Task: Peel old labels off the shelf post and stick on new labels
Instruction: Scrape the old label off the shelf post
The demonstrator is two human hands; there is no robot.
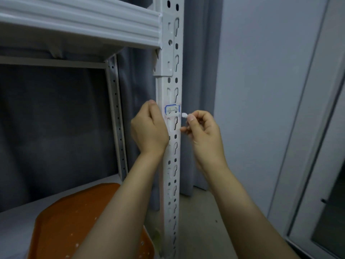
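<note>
Your right grip (202, 131) pinches a white label scrap (184, 114) at 3 o'clock of the shelf post (172, 186), open room beyond. Your left grip (149, 128) curls against the post's 9 o'clock edge; holding or not, I cannot tell. Between them a blue-bordered label (172, 109) sticks on the post, writing unreadable.

The left hand (149, 128) is lying curled against the left edge of the white shelf post (170, 165), just beside a blue-bordered label (172, 109) stuck on the post. The right hand (203, 128) is pinching a small white scrap (184, 114) just right of the post. An orange tray (74, 212) is sitting on the lower shelf (15, 221).
</note>
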